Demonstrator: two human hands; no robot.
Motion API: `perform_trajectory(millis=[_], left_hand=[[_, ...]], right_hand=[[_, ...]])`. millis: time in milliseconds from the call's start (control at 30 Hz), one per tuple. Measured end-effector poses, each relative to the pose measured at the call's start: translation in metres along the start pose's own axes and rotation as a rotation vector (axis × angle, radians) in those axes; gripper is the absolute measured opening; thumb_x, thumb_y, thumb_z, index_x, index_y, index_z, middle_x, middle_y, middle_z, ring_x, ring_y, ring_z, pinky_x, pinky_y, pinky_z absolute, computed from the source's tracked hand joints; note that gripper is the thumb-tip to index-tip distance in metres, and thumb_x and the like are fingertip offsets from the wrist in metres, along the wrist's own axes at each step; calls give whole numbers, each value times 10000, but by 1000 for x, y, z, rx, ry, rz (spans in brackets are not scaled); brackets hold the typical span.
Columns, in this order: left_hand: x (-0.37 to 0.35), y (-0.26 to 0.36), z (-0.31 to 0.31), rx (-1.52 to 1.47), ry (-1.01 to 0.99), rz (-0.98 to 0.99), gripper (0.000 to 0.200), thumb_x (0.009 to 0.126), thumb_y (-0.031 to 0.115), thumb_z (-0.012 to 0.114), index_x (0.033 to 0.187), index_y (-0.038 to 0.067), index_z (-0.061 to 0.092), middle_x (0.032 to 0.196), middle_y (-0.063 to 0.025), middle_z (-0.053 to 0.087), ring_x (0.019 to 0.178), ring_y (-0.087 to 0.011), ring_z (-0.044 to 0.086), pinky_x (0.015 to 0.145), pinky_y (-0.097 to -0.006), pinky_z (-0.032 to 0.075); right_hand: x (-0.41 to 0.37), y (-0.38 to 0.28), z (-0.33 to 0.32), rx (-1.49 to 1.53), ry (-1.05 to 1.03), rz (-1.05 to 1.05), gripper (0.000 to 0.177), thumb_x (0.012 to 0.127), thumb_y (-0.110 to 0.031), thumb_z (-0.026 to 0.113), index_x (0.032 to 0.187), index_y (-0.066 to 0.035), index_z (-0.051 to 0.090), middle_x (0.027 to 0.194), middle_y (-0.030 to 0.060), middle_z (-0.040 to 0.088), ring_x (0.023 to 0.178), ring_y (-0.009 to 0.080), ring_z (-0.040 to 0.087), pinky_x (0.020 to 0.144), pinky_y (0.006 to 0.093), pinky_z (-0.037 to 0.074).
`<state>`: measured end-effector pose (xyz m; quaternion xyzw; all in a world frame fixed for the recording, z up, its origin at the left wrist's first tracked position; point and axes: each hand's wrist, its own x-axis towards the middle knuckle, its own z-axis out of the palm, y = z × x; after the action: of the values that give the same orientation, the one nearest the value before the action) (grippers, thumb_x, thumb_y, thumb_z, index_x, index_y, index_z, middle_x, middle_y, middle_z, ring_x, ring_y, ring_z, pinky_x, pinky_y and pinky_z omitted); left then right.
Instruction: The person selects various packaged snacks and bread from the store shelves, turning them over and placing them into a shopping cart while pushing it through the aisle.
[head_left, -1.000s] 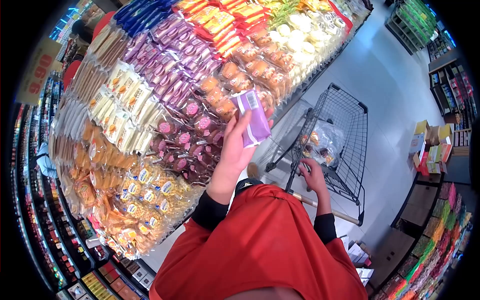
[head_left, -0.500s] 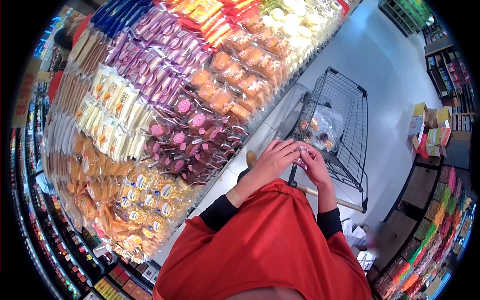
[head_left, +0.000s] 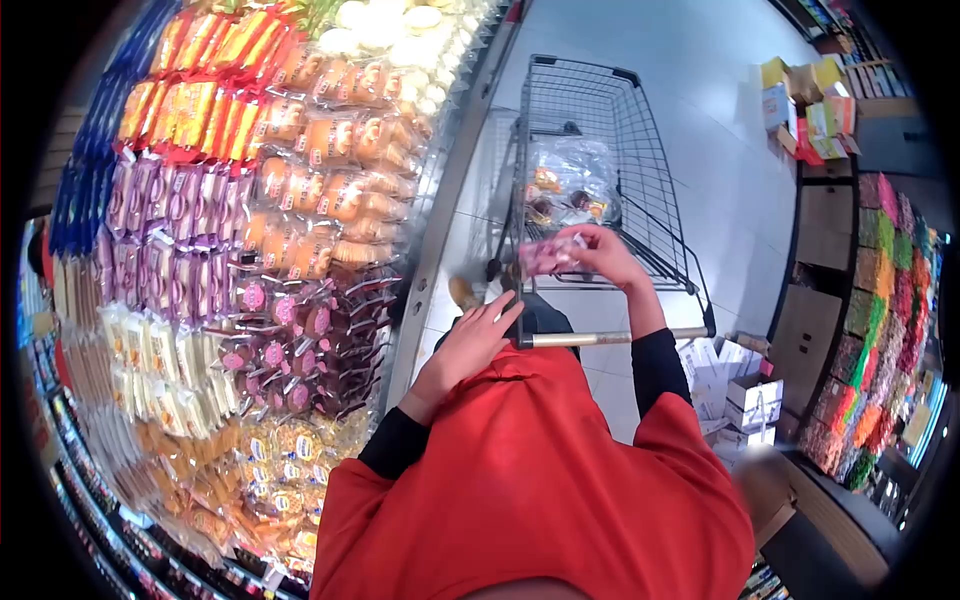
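My right hand (head_left: pixel 608 258) pinches a small pinkish-purple plastic packet (head_left: pixel 548 256) over the near end of the shopping cart (head_left: pixel 652 140). The packet is blurred, so its contents cannot be told. Lower and to the left, my left hand (head_left: pixel 478 338) is open and holds nothing, its fingers stretched out near the left end of the cart's handle bar (head_left: pixel 625 338). Inside the black wire cart lies a clear plastic bag (head_left: pixel 575 165) with a few wrapped snacks.
On the left, a sloped display holds wrapped buns (head_left: pixel 335 140), purple packets (head_left: pixel 170 205), brown packets with pink labels (head_left: pixel 285 340) and waffle-like snacks (head_left: pixel 290 450). Cardboard boxes (head_left: pixel 750 405) stand on the floor at right. Colourful goods (head_left: pixel 865 330) line shelves farther right.
My hands were together at the packet and are now apart. The right one carries the packet over the cart, while the left has let go. The view has turned, shifting the display left.
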<state>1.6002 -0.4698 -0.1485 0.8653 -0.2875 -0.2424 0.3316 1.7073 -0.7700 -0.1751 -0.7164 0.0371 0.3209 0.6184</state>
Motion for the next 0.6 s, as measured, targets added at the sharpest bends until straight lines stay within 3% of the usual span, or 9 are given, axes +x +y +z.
perform_trajectory(millis=[33,100,133,167,200,233,367,500,600], left_hand=[[1,-4,3,9,-67,-43,603,896,119,684,1457,53,475,1507,-165,434,1309,-360,507,1103,-455,415],[3,-11,13,32,11,12,474,889,145,683,1332,30,561,1311,-147,585,1213,-326,572,1007,-452,457],[11,-9,7,5,-118,-55,459,866,159,697,1292,26,586,1205,-132,637,1131,-314,616,958,-441,474],[5,-19,27,63,44,38,427,844,165,705,1240,34,611,1140,-114,660,1059,-304,641,925,-427,485],[4,-20,37,122,219,120,407,821,165,714,1202,54,625,1121,-92,656,1031,-280,643,884,-407,485],[5,-5,22,113,227,129,387,827,182,709,1190,74,632,1102,-66,655,1030,-249,645,881,-396,476],[10,-3,23,203,69,16,380,865,218,674,1217,83,628,1096,-43,654,1045,-225,646,903,-383,469],[5,-12,1,122,88,-64,339,886,187,659,1203,68,643,1124,-68,665,1073,-245,649,931,-391,486],[-10,-15,-37,188,413,-44,348,902,133,661,1233,26,646,1180,-114,675,1098,-289,653,930,-408,516]], right_hand=[[8,2,-12,-35,89,-17,301,938,-60,688,1238,-43,680,978,6,673,861,68,616,729,236,512],[40,39,-33,74,244,-30,276,929,-99,701,1201,-52,691,936,-3,660,818,71,611,695,226,491],[58,62,-43,110,254,-18,275,901,-115,723,1167,-50,697,930,8,670,819,90,625,707,247,500],[80,90,-54,143,265,-9,276,873,-131,745,1132,-48,703,925,19,681,821,110,638,719,267,509],[109,142,-67,-123,353,-107,244,849,-145,756,1070,-51,709,918,50,690,822,146,652,738,297,519],[130,178,-71,-386,458,-206,216,826,-159,767,1007,-54,714,911,81,699,824,181,666,758,326,530],[142,203,-46,-623,280,4,59,841,-114,701,883,-72,703,940,201,695,915,365,685,858,415,533],[141,213,-31,-870,130,-75,132,823,-65,673,952,-68,701,1033,215,692,1018,404,652,926,449,510],[146,217,-35,-848,173,-51,271,790,-31,659,1054,-75,697,1124,229,675,1095,416,618,978,457,490]])
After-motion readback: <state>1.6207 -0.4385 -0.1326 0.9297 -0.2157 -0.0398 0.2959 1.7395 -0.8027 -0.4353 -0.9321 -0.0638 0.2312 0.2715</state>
